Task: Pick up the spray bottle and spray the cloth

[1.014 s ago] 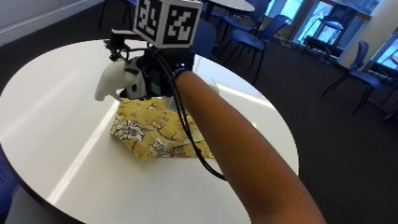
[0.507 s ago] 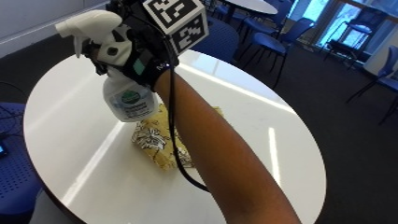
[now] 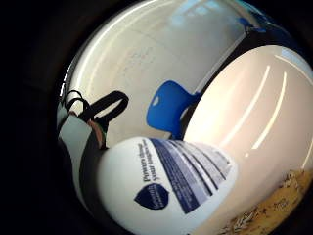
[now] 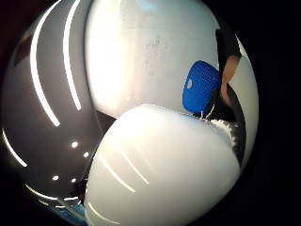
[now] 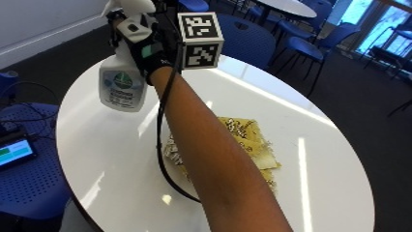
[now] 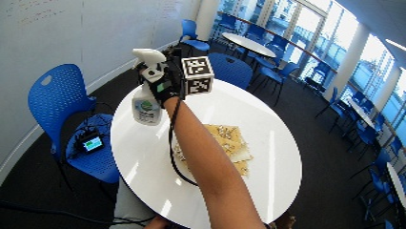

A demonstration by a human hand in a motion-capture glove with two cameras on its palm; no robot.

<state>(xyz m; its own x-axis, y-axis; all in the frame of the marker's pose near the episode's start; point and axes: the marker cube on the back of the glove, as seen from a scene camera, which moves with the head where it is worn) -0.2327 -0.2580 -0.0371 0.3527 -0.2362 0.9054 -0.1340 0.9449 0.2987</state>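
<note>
A: Holding the spray bottle (image 5: 124,83) up in the air, the gloved right hand (image 5: 149,47) has its fingers curled round the neck just under the white trigger head; the bottle's body hangs below the hand, well above the white round surface (image 5: 103,159).

B: And the cloth (image 5: 254,145)?

A: It lies flat on the surface, yellow and patterned, partly hidden by the forearm in the outside view; from the bottle it sits below and off towards the person's side of the surface, not straight beneath; the bottle hangs over bare white instead.

B: Which way does the bottle's long axis run?

A: Close to upright, base down, head up; the nozzle seems to point away from the person and towards the wall side, so, as I judge it, away from the cloth; the coming move turns on that: the nozzle would need swinging round or tipping down towards the cloth before a squeeze does any good.

B: The arm's pose?

A: Stretched out long and raised, the wrist high over the far part of the surface; the little finger side palm view shows the bottle's label filling much of the frame, with a corner of the cloth on the surface beyond it; whether a finger rests on the trigger I cannot tell.

B: The other hand?

A: Not in view.
</note>
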